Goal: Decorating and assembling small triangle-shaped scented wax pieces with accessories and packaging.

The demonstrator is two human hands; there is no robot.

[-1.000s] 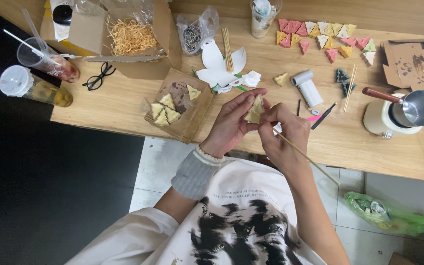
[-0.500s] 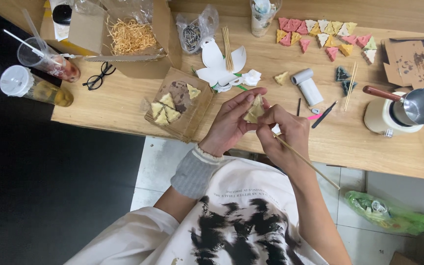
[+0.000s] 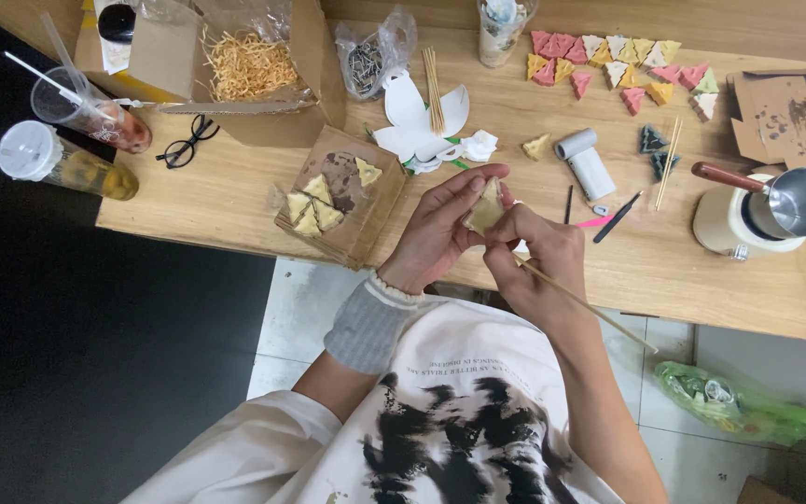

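Object: small pale-yellow triangular wax piece (image 3: pixel 487 209) sat between both hands, above the wooden table (image 3: pixel 235 201) edge | left hand (image 3: pixel 440 229) cupped it, thumb over top | right hand (image 3: pixel 538 257) pinched its lower side and gripped a thin wooden stick (image 3: pixel 590 308) trailing rightward | piece's underside hidden by fingers.

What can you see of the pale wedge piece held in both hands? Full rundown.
The pale wedge piece is small, roughly triangular and cream-yellow with a matt, waxy or soapy look. It is held above the table's near edge, point tilted upward, pinched between the left hand and the right hand. Fingers cover its lower part. A thin wooden stick runs from the right hand's grip down to the right; whether it enters the piece cannot be told.
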